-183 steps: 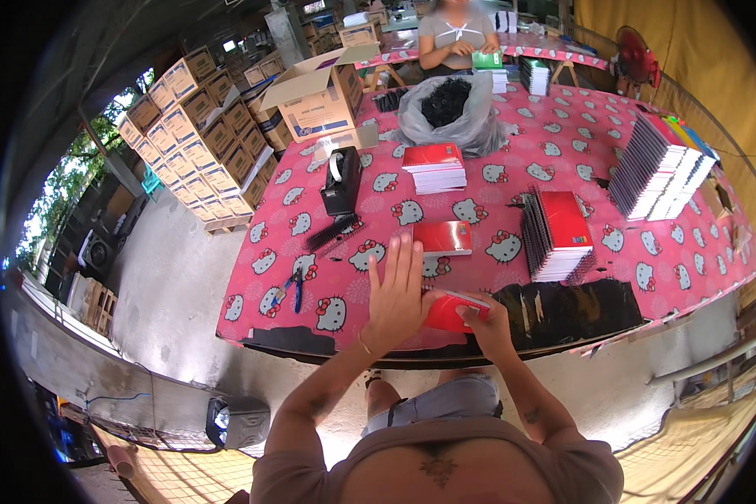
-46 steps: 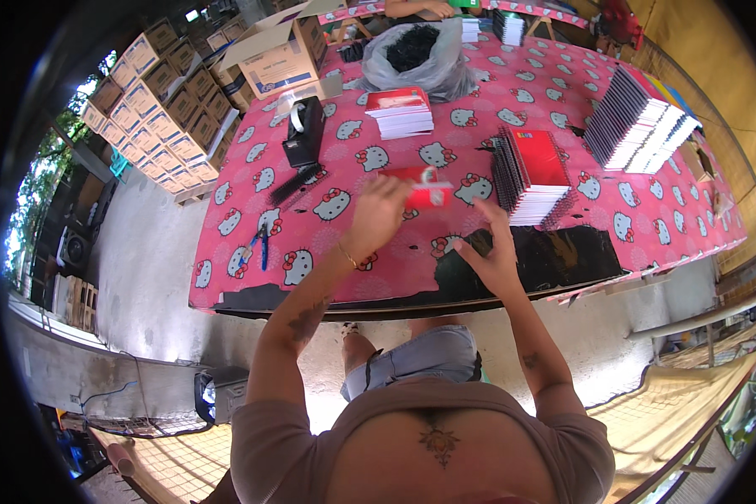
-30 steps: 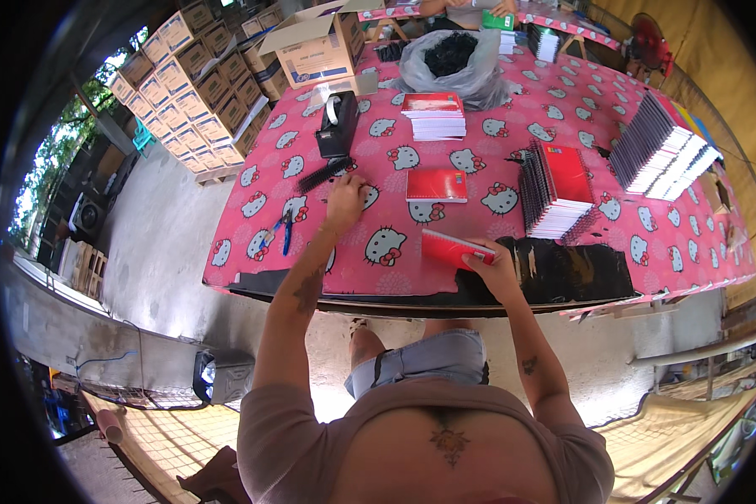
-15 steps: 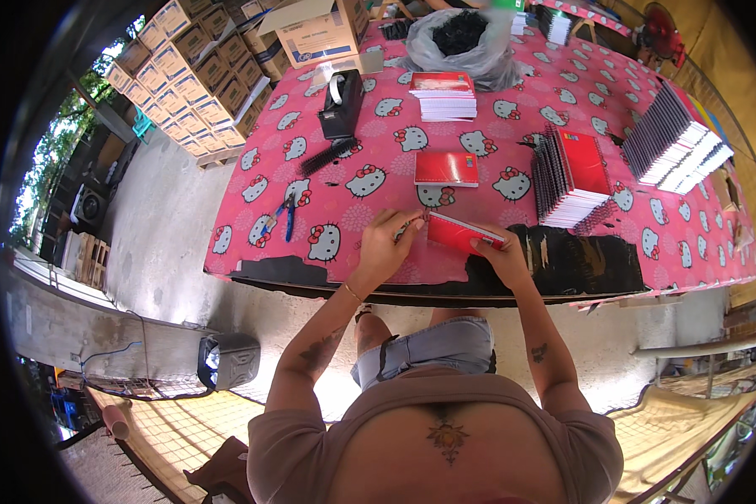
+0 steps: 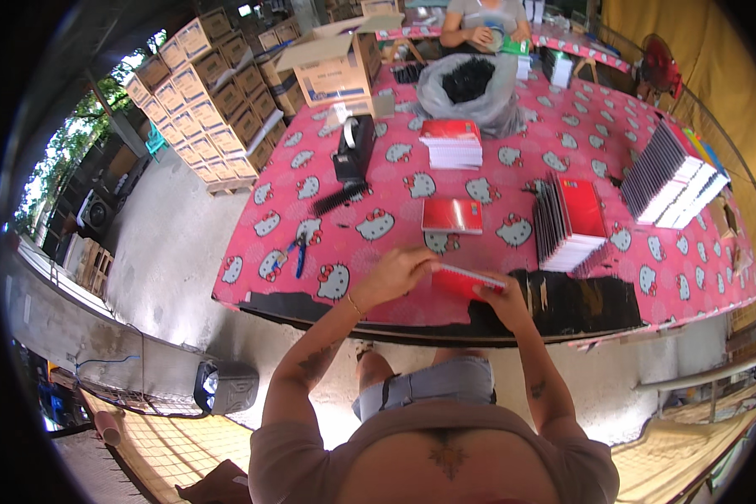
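A red-covered notebook (image 5: 462, 283) is held tilted above the near edge of the table, its spine side facing away from me. My right hand (image 5: 504, 301) grips its right end, thumb on the cover. At its far left corner, my left hand (image 5: 401, 274) is closed in a pinch; whatever lies between those fingertips is too small to make out. Just beyond lies another red notebook (image 5: 452, 216). To the left are blue-handled pliers (image 5: 300, 256) and a black plastic binding coil (image 5: 338, 198).
A black tape dispenser (image 5: 354, 151), a stack of red notebooks (image 5: 452, 149) and a clear bag (image 5: 433, 97) of black coils stand farther back. Spiral-bound notebook stacks (image 5: 581, 210) are at right. Cartons (image 5: 332, 77) rise at the far left. A person (image 5: 483, 21) works across the table.
My view has tilted up, so the table sits lower and the person opposite shows. My left fingers have shifted from beside the notebook's left corner onto it. The right hand keeps its grip.
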{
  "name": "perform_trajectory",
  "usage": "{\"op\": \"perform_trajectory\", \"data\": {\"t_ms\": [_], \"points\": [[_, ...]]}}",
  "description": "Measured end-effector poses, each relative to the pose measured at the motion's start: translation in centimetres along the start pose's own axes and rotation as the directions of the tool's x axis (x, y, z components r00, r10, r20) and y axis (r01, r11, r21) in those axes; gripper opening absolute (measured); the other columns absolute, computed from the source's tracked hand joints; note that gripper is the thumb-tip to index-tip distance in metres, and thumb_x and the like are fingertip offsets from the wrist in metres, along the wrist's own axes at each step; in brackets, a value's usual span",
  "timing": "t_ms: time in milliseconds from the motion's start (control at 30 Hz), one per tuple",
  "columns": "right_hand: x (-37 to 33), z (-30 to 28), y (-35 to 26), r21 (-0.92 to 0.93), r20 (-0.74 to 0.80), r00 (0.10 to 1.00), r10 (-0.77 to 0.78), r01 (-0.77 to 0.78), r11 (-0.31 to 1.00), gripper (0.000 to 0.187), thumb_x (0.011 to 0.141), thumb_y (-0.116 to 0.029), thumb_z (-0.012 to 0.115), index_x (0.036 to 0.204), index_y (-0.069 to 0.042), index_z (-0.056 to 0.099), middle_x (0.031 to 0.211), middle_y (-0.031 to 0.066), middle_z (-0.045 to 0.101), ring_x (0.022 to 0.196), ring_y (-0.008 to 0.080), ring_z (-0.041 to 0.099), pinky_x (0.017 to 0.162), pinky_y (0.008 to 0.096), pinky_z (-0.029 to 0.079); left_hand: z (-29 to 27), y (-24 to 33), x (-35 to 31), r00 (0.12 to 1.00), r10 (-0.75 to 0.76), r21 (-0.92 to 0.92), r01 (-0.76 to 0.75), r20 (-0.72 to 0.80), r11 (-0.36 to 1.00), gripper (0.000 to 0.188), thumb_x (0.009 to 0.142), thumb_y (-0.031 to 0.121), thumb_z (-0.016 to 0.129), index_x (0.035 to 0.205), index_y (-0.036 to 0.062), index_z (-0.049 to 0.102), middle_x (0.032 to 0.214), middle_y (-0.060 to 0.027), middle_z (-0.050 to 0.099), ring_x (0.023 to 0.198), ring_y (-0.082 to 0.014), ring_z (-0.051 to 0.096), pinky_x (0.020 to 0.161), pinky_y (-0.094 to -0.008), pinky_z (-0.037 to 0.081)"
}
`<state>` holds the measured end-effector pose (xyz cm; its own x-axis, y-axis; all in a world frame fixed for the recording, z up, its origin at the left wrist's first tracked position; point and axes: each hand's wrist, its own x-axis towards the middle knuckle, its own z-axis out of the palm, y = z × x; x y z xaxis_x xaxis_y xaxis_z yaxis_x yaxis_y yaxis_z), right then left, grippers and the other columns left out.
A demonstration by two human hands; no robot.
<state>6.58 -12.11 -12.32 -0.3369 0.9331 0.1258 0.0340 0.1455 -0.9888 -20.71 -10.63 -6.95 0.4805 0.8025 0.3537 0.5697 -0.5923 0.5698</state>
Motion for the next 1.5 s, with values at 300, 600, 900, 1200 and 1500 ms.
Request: {"op": "perform_trajectory", "data": {"t_ms": [300,600,900,1200,1500], "points": [[-0.7,2.7,-1.7,0.242,-0.176,0.984,0.042,0.001,0.970,0.027,0.094,-0.011,0.068,0.120,-0.002,0.068,0.102,-0.0009,0.068,0.087,0.0036,0.057,0.075,0.0208,0.047,5.0,4.8,-3.4,0.995,0.023,0.632,0.044,-0.098,0.774,0.078,0.094,0.047,0.054,0.148,-0.0046,0.035,0.157,-0.0226,0.031,0.147,-0.0373,0.027,0.114,-0.0661,0.015],[-0.6,2.3,-2.8,0.262,-0.140,0.989,0.044,-0.005,0.965,0.029,0.093,-0.010,0.068,0.121,-0.001,0.067,0.099,-0.0009,0.068,0.083,0.0052,0.056,0.074,0.0221,0.048,5.1,4.9,-3.1,0.996,0.018,0.610,0.037,-0.085,0.791,0.081,0.093,0.053,0.052,0.148,-0.0040,0.035,0.156,-0.0241,0.032,0.146,-0.0387,0.029,0.112,-0.0683,0.016],[-0.2,1.6,-2.3,0.148,-0.071,0.997,0.003,0.008,0.989,0.029,0.092,-0.011,0.070,0.117,0.001,0.068,0.092,-0.0003,0.066,0.080,0.0060,0.055,0.072,0.0227,0.047,5.6,5.4,-3.1,0.991,0.085,0.675,0.007,-0.104,0.738,0.083,0.092,0.058,0.052,0.148,-0.0019,0.037,0.155,-0.0224,0.035,0.145,-0.0350,0.031,0.115,-0.0594,0.021],[-0.6,1.7,-1.4,-0.010,0.007,1.000,-0.002,0.002,1.000,0.027,0.092,-0.009,0.069,0.118,-0.002,0.068,0.098,0.0011,0.070,0.089,0.0085,0.059,0.080,0.0266,0.049,5.1,6.7,-1.8,1.000,0.001,0.776,-0.022,0.027,0.630,0.087,0.091,0.061,0.050,0.147,-0.0035,0.037,0.154,-0.0229,0.036,0.146,-0.0357,0.030,0.115,-0.0600,0.020],[-0.4,0.7,-0.1,-0.014,0.038,0.999,0.003,-0.003,1.000,0.029,0.089,0.001,0.066,0.117,-0.001,0.068,0.098,0.0031,0.071,0.089,0.0070,0.061,0.079,0.0260,0.050,5.9,6.9,0.5,0.994,0.079,0.692,-0.004,-0.077,0.722,0.085,0.093,0.063,0.042,0.144,-0.0055,0.039,0.150,-0.0284,0.038,0.142,-0.0415,0.035,0.114,-0.0643,0.019]]}}
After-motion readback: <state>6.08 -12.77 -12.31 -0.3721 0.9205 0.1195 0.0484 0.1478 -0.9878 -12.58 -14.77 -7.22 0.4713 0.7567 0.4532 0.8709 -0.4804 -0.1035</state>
